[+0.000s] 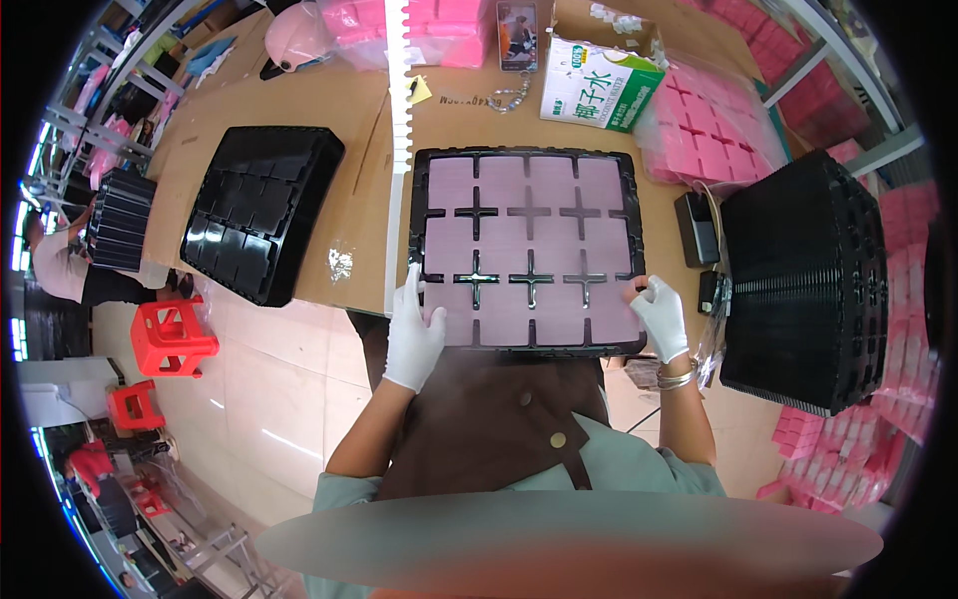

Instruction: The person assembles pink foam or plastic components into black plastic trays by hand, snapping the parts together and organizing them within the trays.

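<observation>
In front of me on the cardboard-covered table lies a black plastic tray (539, 351), filled with a flat lilac-pink sheet (504, 240). Black crosses of the tray's dividers show through cut-outs in the sheet, some more faintly than others. My left hand (413, 337), in a white glove, rests at the tray's near left edge, fingers stretched and thumb apart. At the near right edge is my right hand (662, 315), also gloved, with its fingers curled in and the fingertips looking bare. Whether they pinch the sheet, the rim or nothing is hidden.
Left of a white notched upright strip (398, 90) lies another black tray (261, 215). A tall stack of black trays (803, 290) stands at the right. Behind are an open carton (604, 85), a phone (517, 36) and bagged pink foam (704, 125). Red stools (172, 334) stand on the floor.
</observation>
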Motion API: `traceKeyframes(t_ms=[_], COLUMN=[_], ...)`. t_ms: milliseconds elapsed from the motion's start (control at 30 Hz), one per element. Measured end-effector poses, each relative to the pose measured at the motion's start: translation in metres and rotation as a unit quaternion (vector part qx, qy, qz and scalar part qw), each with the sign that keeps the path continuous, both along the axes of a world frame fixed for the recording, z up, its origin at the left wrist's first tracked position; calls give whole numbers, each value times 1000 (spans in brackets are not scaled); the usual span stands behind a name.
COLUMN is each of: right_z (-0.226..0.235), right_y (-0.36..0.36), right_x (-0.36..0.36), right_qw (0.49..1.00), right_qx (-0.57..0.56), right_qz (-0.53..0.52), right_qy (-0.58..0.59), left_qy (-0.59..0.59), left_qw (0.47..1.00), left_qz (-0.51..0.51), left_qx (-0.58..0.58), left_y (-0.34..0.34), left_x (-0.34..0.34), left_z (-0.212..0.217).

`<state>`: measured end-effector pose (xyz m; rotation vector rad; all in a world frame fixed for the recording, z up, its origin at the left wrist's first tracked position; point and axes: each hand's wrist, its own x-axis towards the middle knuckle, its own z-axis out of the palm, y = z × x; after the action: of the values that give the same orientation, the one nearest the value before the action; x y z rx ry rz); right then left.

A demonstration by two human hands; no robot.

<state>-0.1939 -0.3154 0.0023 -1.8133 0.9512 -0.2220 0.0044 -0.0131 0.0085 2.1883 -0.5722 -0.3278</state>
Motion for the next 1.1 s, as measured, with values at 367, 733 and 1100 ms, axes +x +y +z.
traceKeyframes(t_ms=[367,733,1100], right_z=[17,-30,-9], right_y=[-11,-61,-36], right_x=[83,140,122], right_qw=[883,803,819], right_qx=[-437,-556,-509], right_qz=[171,190,226], right_qy=[12,97,135], left_qy=[-249,-365,-304], left_qw=[942,885,896], left_qz=[-180,-155,-233], left_qx=[131,243,224], left_y=[-78,-118,-90], left_x=[62,125,108], left_z=[7,-31,-15])
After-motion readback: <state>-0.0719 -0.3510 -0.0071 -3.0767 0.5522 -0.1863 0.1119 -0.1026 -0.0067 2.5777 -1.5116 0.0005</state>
